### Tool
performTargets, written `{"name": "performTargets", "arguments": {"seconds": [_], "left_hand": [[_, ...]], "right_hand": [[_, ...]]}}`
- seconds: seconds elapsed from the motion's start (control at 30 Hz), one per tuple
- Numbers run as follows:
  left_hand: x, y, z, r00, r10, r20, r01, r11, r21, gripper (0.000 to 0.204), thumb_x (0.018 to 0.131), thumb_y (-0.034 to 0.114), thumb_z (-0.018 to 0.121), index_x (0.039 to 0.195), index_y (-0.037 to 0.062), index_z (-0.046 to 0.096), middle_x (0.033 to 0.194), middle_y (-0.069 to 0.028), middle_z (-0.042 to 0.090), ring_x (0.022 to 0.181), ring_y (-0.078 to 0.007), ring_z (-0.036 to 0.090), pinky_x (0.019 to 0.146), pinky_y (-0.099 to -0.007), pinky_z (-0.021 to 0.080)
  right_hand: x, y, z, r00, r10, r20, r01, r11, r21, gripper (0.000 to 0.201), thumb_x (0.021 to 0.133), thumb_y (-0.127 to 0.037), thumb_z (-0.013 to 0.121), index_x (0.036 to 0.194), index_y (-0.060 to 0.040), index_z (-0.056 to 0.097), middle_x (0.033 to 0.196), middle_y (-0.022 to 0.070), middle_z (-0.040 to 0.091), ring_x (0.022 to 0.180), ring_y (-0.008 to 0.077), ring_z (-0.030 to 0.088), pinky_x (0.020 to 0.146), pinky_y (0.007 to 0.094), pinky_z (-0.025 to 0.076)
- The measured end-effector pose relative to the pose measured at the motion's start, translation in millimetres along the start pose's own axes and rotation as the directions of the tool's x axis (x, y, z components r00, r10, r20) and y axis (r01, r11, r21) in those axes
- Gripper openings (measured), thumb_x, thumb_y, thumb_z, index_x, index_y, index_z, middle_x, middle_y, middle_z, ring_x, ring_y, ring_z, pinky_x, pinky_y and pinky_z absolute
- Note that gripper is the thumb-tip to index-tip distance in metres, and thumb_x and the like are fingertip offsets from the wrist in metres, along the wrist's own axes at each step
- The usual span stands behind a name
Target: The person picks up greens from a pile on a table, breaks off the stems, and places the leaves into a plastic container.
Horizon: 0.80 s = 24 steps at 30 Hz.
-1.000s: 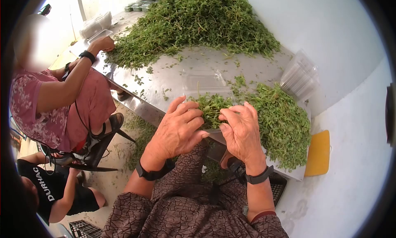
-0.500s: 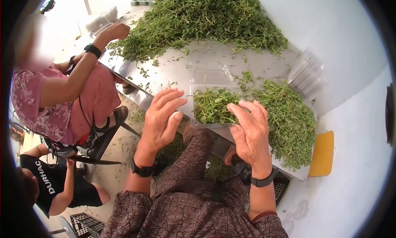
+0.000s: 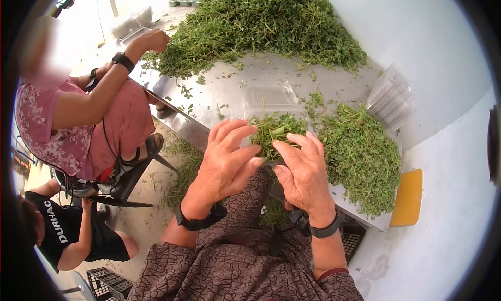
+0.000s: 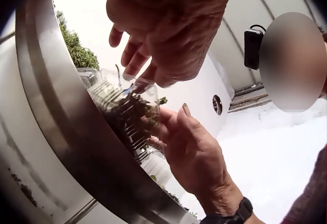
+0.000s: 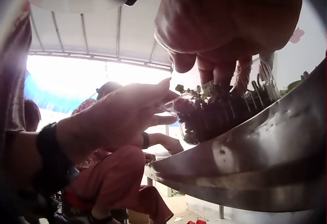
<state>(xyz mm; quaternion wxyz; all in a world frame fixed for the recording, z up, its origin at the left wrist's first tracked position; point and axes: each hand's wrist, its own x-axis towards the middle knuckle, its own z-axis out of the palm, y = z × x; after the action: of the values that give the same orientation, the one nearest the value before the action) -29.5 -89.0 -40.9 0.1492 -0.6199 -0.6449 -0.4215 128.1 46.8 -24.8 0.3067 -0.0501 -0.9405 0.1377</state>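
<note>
The clear tray point(image 3: 272, 124) of green sprigs point(image 3: 275, 130) at the near edge of the steel desk point(image 3: 219, 92) is cupped between the left hand point(image 3: 225, 163) and right hand point(image 3: 301, 173), fingers relaxed and spread; stray stems are best pressed down gently and evenly.

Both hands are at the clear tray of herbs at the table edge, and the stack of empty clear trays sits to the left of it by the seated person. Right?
Not quite. Both hands, left hand and right hand, are at the clear tray, but the stack of empty trays sits to its right, against the wall. The head view shows it.
</note>
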Motion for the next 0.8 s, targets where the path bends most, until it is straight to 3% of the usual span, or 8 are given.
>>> {"name": "performTargets", "arguments": {"seconds": [0.1, 0.3, 0.37, 0.43, 0.47, 0.57, 0.7, 0.8], "left_hand": [[3, 2, -1, 0.991, 0.011, 0.134, -0.011, 1.000, -0.005, 0.021, 0.087, 0.019, 0.063, 0.101, 0.0032, 0.068, 0.120, -0.0151, 0.062, 0.122, -0.0373, 0.052, 0.105, -0.0501, 0.036], [-9, -15, -10, 0.989, -0.142, -0.039, 0.139, 0.987, -0.085, 0.033, 0.095, 0.031, 0.054, 0.100, 0.0025, 0.069, 0.122, -0.0154, 0.062, 0.123, -0.0358, 0.052, 0.104, -0.0485, 0.038], [-11, -15, -9, 0.991, -0.126, -0.034, 0.124, 0.991, -0.059, 0.032, 0.096, 0.031, 0.053, 0.100, 0.0025, 0.068, 0.121, -0.0154, 0.062, 0.123, -0.0366, 0.052, 0.103, -0.0488, 0.039], [-10, -13, -6, 0.998, -0.069, -0.004, 0.069, 0.998, -0.016, 0.031, 0.096, 0.031, 0.054, 0.096, 0.0026, 0.067, 0.121, -0.0154, 0.062, 0.123, -0.0375, 0.052, 0.103, -0.0489, 0.039], [-7, -12, -5, 0.999, -0.022, -0.023, 0.022, 1.000, -0.016, 0.020, 0.087, 0.021, 0.062, 0.091, 0.0019, 0.064, 0.114, -0.0170, 0.062, 0.119, -0.0376, 0.053, 0.100, -0.0506, 0.038], [-4, -11, -3, 0.999, -0.026, -0.026, 0.026, 1.000, -0.013, 0.018, 0.085, 0.019, 0.065, 0.093, 0.0028, 0.065, 0.117, -0.0170, 0.060, 0.120, -0.0376, 0.052, 0.101, -0.0518, 0.037], [2, -8, 2, 1.000, -0.017, 0.001, 0.017, 0.999, 0.049, 0.021, 0.090, 0.024, 0.060, 0.096, 0.0046, 0.067, 0.121, -0.0155, 0.060, 0.124, -0.0364, 0.050, 0.104, -0.0513, 0.036], [0, -7, 9, 0.999, 0.032, 0.006, -0.032, 0.999, 0.036, 0.020, 0.080, 0.011, 0.068, 0.098, 0.0046, 0.066, 0.119, -0.0154, 0.059, 0.120, -0.0358, 0.052, 0.104, -0.0523, 0.036]], "right_hand": [[0, -2, -1, 1.000, 0.006, 0.013, -0.006, 1.000, -0.011, 0.040, 0.088, -0.024, 0.063, 0.119, 0.0009, 0.062, 0.104, 0.0150, 0.069, 0.115, 0.0325, 0.053, 0.108, 0.0538, 0.030], [-6, 3, -9, 0.997, 0.030, -0.068, -0.028, 0.999, 0.033, 0.040, 0.089, -0.024, 0.063, 0.121, 0.0007, 0.061, 0.101, 0.0148, 0.070, 0.116, 0.0319, 0.054, 0.108, 0.0534, 0.030], [-6, 3, -11, 0.997, 0.030, -0.075, -0.028, 0.999, 0.019, 0.040, 0.090, -0.025, 0.063, 0.120, 0.0007, 0.062, 0.099, 0.0139, 0.071, 0.115, 0.0317, 0.054, 0.108, 0.0535, 0.030], [-6, 3, -8, 0.996, 0.019, -0.084, -0.015, 0.999, 0.046, 0.039, 0.089, -0.025, 0.063, 0.119, 0.0004, 0.062, 0.097, 0.0135, 0.071, 0.115, 0.0318, 0.054, 0.108, 0.0540, 0.031], [-5, 2, -6, 0.996, 0.018, -0.087, -0.014, 0.999, 0.046, 0.039, 0.089, -0.025, 0.063, 0.119, 0.0004, 0.062, 0.097, 0.0135, 0.071, 0.115, 0.0318, 0.054, 0.108, 0.0540, 0.031], [-5, 2, 1, 0.998, 0.013, -0.064, -0.008, 0.997, 0.076, 0.039, 0.089, -0.025, 0.063, 0.118, 0.0002, 0.062, 0.098, 0.0136, 0.070, 0.114, 0.0319, 0.054, 0.107, 0.0545, 0.031], [-2, 1, 3, 0.999, -0.015, -0.037, 0.016, 0.999, 0.029, 0.039, 0.088, -0.024, 0.064, 0.119, 0.0002, 0.062, 0.099, 0.0138, 0.070, 0.113, 0.0318, 0.054, 0.107, 0.0549, 0.031], [-2, -1, 1, 1.000, -0.022, -0.015, 0.022, 1.000, -0.002, 0.040, 0.088, -0.023, 0.064, 0.120, 0.0000, 0.061, 0.099, 0.0138, 0.070, 0.114, 0.0316, 0.054, 0.107, 0.0546, 0.031]]}}
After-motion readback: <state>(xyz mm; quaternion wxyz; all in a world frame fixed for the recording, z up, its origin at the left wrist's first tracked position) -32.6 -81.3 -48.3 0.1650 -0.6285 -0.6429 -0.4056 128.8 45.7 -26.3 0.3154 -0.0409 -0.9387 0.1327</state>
